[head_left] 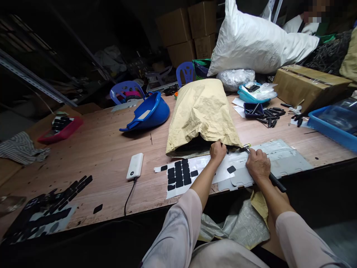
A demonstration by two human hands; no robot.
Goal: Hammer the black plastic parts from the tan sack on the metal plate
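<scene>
My left hand (218,152) is closed at the mouth of a pale yellow sack (202,108) that lies on the table. Dark contents show inside the sack's opening; what those fingers hold is hidden. My right hand (258,163) is wrapped round a hammer (277,182). Its black handle sticks out toward me, and its small metal head points at the sack's right corner. Under both hands lies a grey-white board (292,158) at the table edge. Left of it, a white sheet (205,163) carries rows of black rounded stickers (179,174).
A white power bank (135,166) with a cable lies to the left, near a blue scoop-shaped basin (156,113). Black parts (272,115), a carton (309,83) and a blue tray (331,128) are at the right. A large white sack (253,41) stands behind.
</scene>
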